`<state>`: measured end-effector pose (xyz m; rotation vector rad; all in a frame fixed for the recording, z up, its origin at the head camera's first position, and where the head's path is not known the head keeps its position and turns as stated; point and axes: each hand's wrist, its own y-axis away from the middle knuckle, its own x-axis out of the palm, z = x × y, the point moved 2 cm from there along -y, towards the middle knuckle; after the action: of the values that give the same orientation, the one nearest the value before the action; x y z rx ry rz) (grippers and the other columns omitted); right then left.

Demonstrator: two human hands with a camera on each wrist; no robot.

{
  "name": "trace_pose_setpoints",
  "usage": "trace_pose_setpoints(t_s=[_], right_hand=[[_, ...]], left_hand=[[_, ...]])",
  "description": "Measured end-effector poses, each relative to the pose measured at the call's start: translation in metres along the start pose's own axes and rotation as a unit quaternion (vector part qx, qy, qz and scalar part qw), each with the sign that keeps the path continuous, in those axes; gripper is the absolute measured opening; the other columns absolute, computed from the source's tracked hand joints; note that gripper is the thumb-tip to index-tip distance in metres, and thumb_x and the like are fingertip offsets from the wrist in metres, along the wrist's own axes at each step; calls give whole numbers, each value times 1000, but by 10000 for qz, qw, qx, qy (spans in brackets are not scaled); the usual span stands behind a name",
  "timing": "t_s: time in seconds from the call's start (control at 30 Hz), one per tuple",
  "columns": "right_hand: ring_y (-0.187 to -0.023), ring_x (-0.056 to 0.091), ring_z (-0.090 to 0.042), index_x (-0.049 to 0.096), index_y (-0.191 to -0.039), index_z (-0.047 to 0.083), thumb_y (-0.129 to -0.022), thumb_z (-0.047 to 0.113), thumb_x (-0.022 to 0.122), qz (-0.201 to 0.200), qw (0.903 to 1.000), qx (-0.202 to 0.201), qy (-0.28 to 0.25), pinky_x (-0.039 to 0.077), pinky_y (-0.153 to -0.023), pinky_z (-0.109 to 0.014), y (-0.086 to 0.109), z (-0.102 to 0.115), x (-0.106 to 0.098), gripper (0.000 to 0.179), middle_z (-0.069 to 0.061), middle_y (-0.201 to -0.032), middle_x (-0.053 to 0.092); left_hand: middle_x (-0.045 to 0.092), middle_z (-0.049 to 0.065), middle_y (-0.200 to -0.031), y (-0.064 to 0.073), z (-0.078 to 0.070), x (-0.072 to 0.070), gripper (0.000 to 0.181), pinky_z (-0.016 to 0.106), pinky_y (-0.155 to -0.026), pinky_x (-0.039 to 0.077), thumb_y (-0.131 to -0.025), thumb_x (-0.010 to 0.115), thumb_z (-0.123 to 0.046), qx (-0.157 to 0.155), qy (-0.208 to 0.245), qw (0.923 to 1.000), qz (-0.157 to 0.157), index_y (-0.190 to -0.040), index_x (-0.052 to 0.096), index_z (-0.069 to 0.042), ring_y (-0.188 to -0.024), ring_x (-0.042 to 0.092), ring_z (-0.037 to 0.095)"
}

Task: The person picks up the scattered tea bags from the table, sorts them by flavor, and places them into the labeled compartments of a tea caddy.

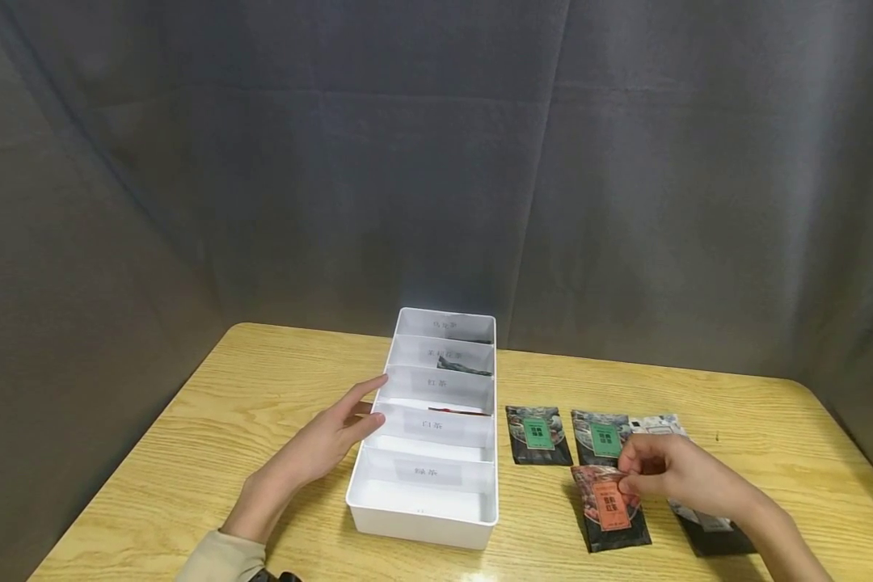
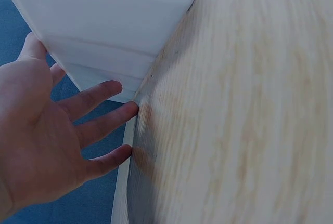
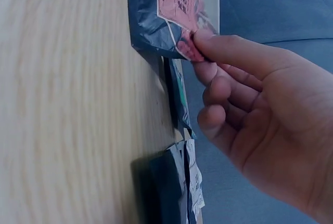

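Between thumb and finger of right hand (image 1: 672,470), pinched red-labelled packet (image 1: 613,517); against white box (image 1: 420,525), left hand (image 1: 329,439), fingers spread

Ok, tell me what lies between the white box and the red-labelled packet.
In the head view, only bare tabletop lies directly between the white box and the red-labelled packet; one green-labelled packet lies farther back.

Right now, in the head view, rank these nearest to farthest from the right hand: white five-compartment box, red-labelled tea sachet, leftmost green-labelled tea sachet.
1. Red-labelled tea sachet, pinched in the right hand.
2. Leftmost green-labelled tea sachet, to the hand's left.
3. White five-compartment box, farther left.
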<state>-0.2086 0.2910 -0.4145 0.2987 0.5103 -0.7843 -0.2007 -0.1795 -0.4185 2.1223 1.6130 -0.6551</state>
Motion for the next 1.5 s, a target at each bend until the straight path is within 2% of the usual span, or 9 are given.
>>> trace_pose_setpoints(t_s=[0.23,0.47,0.6,0.77,0.83,0.97,1.17,1.33,1.5], right_hand=[[-75,69,-17,54,-99,-2,-95,10,66,-174,9994,-103,-272,53,-58,-33,-3,7,0,18,-7,-84,70],[-58,43,-6,53,-92,5,-96,7,64,-693,9970,-268,229,38,-48,-29,-2,11,3,11,-4,-68,47],[-59,47,-7,58,-92,8,-95,7,65,-922,9947,-234,399,41,-49,-29,-2,13,3,7,-7,-70,54],[-62,57,-14,65,-97,14,-96,14,66,-1325,9885,61,732,47,-52,-29,0,17,2,1,0,-78,67],[-63,59,-17,67,-98,15,-96,18,66,-1532,9842,248,848,48,-52,-29,2,20,1,3,3,-80,69],[-62,61,-17,70,-97,18,-96,21,67,-2041,9716,299,1156,48,-52,-28,4,31,1,4,6,-78,69],[-67,65,-12,74,-94,25,-94,18,70,-2694,9499,-114,1580,53,-58,-26,1,51,1,8,10,-83,71],[-68,70,-7,74,-95,23,-92,11,71,-2959,9376,-588,1728,57,-61,-23,-9,72,2,13,8,-84,73],[-66,69,-3,74,-93,20,-88,5,74,-3146,9233,-1086,1915,55,-57,-18,-25,94,2,16,3,-83,74]], left_hand=[[56,5,-141,1,-1,-2,58,50,-108,44,-100,51,-51,-50,-4,10000,-19,-153,29,-43,-130,53,24],[57,5,-139,2,-1,-2,58,50,-108,44,-100,51,-52,-66,-15,10000,-12,-153,29,-43,-130,54,24],[56,6,-142,1,-2,-3,58,51,-108,44,-101,51,-51,-81,-56,10000,-10,-154,28,-43,-131,54,26],[56,6,-142,1,-2,-2,58,51,-108,44,-100,51,-52,-83,-33,10000,-9,-153,29,-44,-132,53,26],[56,6,-142,1,-1,-1,58,50,-108,44,-100,51,-52,-85,-24,10000,-2,-153,29,-44,-131,53,25],[55,6,-143,0,-1,0,58,51,-108,44,-100,51,-53,-83,-43,10000,1,-153,28,-45,-130,54,25],[55,7,-143,-1,0,1,58,52,-108,44,-100,51,-53,-104,-40,9999,-47,-153,28,-46,-131,54,26],[54,8,-143,-2,0,1,59,52,-107,45,-100,50,-54,-89,-53,9999,-6,-154,28,-44,-131,54,26],[54,7,-144,-1,0,1,58,51,-107,44,-100,51,-54,-91,-44,9999,-28,-153,28,-45,-130,54,25]])
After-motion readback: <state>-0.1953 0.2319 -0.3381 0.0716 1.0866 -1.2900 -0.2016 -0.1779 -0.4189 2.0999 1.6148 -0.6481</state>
